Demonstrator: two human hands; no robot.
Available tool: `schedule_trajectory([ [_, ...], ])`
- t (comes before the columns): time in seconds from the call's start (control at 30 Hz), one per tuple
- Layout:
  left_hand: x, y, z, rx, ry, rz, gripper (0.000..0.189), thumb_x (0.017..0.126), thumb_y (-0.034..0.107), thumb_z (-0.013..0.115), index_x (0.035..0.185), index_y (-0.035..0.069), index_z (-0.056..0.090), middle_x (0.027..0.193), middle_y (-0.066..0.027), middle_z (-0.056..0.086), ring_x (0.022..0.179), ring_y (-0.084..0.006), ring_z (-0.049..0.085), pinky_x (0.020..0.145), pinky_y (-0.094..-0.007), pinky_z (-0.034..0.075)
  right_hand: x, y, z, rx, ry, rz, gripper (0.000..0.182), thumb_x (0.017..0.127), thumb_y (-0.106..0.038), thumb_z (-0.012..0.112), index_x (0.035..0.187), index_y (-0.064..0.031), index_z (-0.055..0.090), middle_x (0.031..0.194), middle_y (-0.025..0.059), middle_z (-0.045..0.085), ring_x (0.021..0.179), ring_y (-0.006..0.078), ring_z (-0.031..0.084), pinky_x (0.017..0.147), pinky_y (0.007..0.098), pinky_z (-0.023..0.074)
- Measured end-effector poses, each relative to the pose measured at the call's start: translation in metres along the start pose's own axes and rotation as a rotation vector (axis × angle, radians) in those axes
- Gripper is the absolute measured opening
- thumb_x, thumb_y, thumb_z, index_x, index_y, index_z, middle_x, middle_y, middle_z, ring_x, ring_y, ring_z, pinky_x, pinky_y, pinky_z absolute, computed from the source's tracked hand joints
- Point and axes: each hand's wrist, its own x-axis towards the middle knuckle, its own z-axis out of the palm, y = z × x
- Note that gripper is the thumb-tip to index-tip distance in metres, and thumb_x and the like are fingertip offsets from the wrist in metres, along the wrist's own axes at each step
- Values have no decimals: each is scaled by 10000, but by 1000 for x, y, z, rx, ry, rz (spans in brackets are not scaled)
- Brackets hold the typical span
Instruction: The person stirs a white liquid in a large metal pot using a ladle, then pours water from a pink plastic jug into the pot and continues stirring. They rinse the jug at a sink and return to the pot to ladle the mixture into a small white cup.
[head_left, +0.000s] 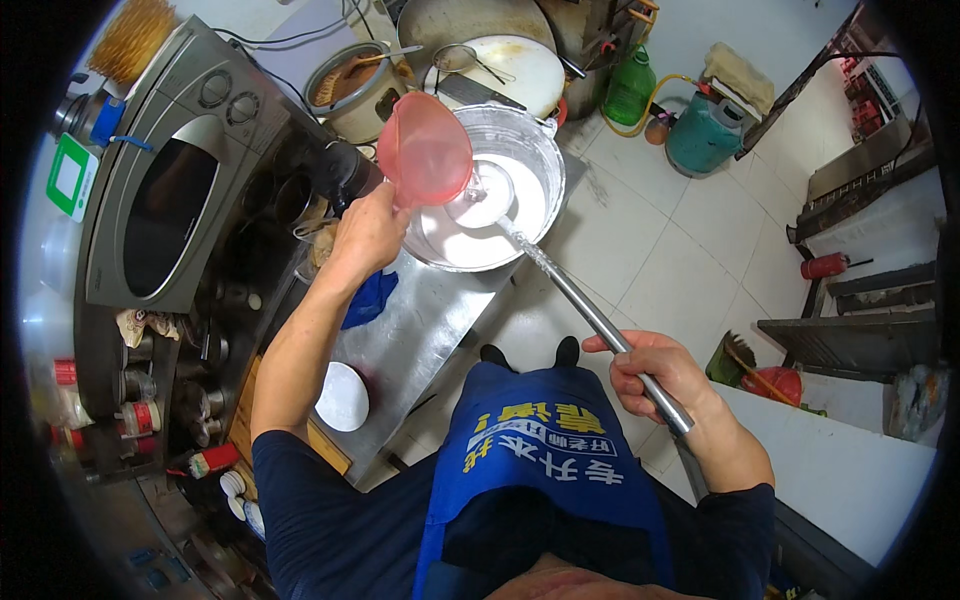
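Observation:
My left hand (373, 225) is closed on the handle of a pink plastic scoop (427, 150), tilted over a metal bucket (551, 150). Clear liquid runs from the scoop's rim into a round metal ladle (491, 196) over the bucket. White liquid or batter (465, 247) fills the bucket's lower part. The ladle's long metal handle (581, 304) slants down to my right hand (660, 371), which grips it near its end. White residue coats the bucket's inner wall and part of the ladle handle.
The bucket stands on a steel worktable (420, 315), with a blue cloth (370, 300) and a white round lid or plate (342, 397). A microwave (180, 165) is at left. Beyond the bucket are a pot (360, 90) and a cleaver (480, 94). A gas cylinder (701, 139) stands on the floor.

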Motion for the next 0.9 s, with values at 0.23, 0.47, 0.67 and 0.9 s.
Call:
schedule_trajectory([
  [0.23,5,-3,5,25,61,51,194,975,153,648,1046,-27,632,843,-179,718,705,-286,709,644,-418,534,1,-3,0,34,-19,10,442,970,24,405,1381,108,545,605,52,505,397,106,451,376,232,407],
  [0.47,-1,3,-13,-858,-236,-275,161,1013,160,632,1064,10,657,719,-22,631,522,-105,584,469,-265,469,3,-10,4,85,-24,-13,471,984,22,392,1437,97,499,600,42,484,395,100,433,365,246,374],
  [0.67,-38,0,-29,-1092,-217,-289,117,1014,137,631,1040,23,635,714,-10,622,503,-72,558,463,-235,479,12,-18,-7,102,-116,-15,467,1002,-5,409,1451,81,501,632,34,492,405,94,365,357,257,329],
  [0.9,-80,-19,-42,-1159,-113,-314,82,1006,108,625,1015,26,626,718,-28,641,498,-79,555,460,-232,478,18,-32,-9,187,-270,-37,479,1014,-47,469,1477,75,485,632,30,493,415,103,402,368,253,358],
])
